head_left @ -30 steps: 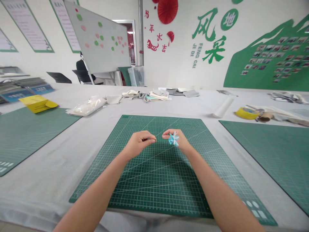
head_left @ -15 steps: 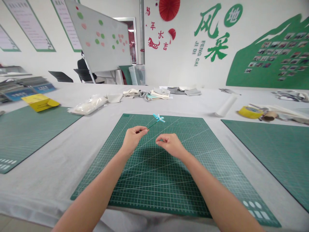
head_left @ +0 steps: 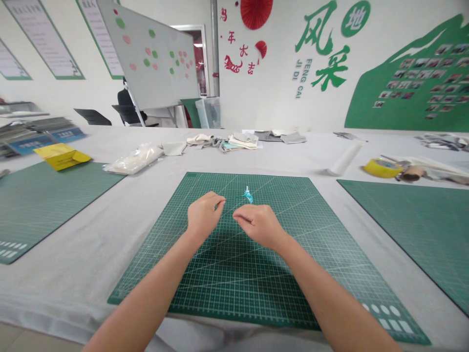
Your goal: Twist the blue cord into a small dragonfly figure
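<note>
Over the middle of a green gridded cutting mat [head_left: 234, 288], my left hand [head_left: 205, 215] pinches the end of a thin dark stem. At the stem's right tip is a small light-blue and white flower-like piece [head_left: 248, 195], perhaps of ribbon. My right hand [head_left: 258, 224] is closed in a pinch, just right of my left fingertips and a little nearer to me. Whatever is between its fingertips, if anything, is too small to make out. A gap shows between the two hands, both raised above the mat.
More cutting mats lie left [head_left: 54, 205] and right [head_left: 410, 215]. Beyond stand a yellow box [head_left: 62, 156], a plastic-wrapped pack [head_left: 135, 159], fabric scraps [head_left: 242, 141] and a yellow tape roll [head_left: 383, 167]. The table's near edge is draped in pale cloth.
The flower-like piece has turned and swung slightly right and toward me. My left hand has rolled, fingers curling over the stem. My right hand has shifted slightly left, its fingers closed tighter.
</note>
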Demonstrator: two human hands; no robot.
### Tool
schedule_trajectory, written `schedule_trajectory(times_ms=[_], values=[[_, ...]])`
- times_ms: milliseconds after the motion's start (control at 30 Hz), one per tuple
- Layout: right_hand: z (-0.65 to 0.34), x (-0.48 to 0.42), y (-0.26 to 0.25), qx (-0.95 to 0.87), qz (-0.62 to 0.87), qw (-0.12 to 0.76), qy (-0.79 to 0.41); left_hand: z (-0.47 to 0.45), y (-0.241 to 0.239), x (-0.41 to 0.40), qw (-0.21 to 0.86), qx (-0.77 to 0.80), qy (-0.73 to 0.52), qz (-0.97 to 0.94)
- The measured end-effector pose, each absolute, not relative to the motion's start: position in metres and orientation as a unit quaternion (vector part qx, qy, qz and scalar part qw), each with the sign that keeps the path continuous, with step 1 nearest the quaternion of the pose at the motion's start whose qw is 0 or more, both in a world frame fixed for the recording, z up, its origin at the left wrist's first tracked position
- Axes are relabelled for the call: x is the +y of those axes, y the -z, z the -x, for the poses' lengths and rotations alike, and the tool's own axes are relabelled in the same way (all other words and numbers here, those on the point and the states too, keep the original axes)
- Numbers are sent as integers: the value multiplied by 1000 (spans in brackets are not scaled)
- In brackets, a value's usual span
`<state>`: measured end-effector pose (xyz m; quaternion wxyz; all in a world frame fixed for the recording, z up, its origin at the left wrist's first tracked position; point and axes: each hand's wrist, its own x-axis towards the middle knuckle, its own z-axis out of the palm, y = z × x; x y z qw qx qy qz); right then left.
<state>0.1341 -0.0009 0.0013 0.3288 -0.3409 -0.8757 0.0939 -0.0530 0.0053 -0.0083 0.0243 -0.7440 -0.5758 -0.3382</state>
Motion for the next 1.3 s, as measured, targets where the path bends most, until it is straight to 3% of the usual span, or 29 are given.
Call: schedule_trajectory(times_ms=[233, 400, 533, 800, 967, 1167, 1300], values=[[-146, 8, -3, -856, 364, 366, -37, 53, 9, 5, 106, -554, 259, 784], [-154, 15, -5, -836, 382, 388, -62, 54, 4, 5, 96, -501, 221, 831], [-161, 20, -11, -803, 410, 409, -139, 55, 0, 3, 11, -430, 221, 875], [-176, 44, 1, -682, 452, 424, -388, 49, -9, -3, -284, -338, 335, 833], [-165, 44, 13, -622, 430, 421, -501, 49, -6, 1, -314, -385, 412, 764], [-156, 40, 17, -597, 445, 377, -551, 52, -3, 7, -345, -407, 465, 707], [-161, 46, 23, -553, 431, 379, -604, 51, -2, 10, -423, -429, 486, 633]])
